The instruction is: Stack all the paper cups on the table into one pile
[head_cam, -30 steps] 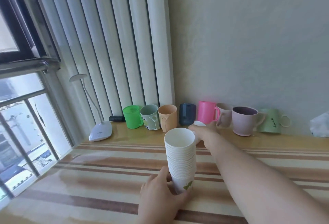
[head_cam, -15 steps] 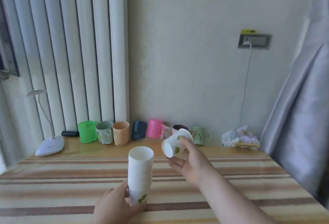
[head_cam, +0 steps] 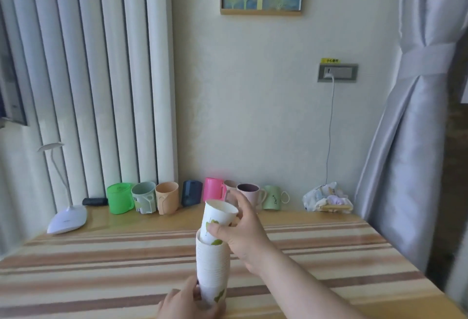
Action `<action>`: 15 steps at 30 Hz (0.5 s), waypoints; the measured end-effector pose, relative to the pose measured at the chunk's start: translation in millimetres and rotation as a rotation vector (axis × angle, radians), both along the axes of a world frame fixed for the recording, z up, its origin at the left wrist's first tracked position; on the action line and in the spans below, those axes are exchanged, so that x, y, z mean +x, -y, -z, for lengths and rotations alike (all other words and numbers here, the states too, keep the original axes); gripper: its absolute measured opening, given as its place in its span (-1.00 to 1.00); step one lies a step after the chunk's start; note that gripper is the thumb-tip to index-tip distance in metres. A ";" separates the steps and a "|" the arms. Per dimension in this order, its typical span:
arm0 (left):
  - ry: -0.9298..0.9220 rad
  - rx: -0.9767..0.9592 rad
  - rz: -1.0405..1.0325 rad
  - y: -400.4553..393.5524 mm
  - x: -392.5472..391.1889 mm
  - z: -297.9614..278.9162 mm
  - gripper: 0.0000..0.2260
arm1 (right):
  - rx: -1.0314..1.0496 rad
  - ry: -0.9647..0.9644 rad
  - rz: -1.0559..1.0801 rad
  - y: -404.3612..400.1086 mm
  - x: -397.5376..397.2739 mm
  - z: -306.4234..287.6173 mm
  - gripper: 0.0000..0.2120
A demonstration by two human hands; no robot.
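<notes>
With bare striped tabletop (head_cam: 101, 263) all round, our left grip (head_cam: 188, 303) clasps the upright pile (head_cam: 212, 265) at its base while our right grip (head_cam: 243, 235) pinches a mouth-up cup (head_cam: 217, 217), tilted, partway into its top.

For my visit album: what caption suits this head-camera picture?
Right hand lowers a paper cup into the stack steadied by the left hand.

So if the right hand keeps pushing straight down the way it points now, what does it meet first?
Probably the stack of paper cups: the right hand holds the top cup half inside it, so its fingers likely reach the stack's rim first.
</notes>
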State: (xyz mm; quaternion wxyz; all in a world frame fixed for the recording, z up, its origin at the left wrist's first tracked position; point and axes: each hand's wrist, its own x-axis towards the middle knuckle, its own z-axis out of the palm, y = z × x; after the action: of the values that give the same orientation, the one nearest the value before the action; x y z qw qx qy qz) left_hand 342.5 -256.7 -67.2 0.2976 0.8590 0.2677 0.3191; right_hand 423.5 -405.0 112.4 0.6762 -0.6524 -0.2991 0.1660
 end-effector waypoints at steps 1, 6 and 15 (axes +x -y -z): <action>-0.132 -0.012 0.059 13.1 -19.0 -32.8 -0.37 | -0.052 0.083 -0.008 0.1 -2.1 -1.0 0.01; -0.214 -0.013 0.044 37.2 -38.8 -42.6 -0.43 | -0.126 0.196 -0.082 14.6 -10.7 11.0 0.10; -0.243 0.070 0.150 33.1 -53.0 -46.6 -0.36 | -0.588 0.252 0.101 90.9 -34.9 95.9 -0.02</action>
State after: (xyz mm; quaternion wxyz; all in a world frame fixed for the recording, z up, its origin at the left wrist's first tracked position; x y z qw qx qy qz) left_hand 289.5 -289.8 -20.6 0.2560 0.9187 0.2257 0.1988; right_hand 388.6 -496.0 16.5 0.4239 -0.8492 -0.2870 0.1297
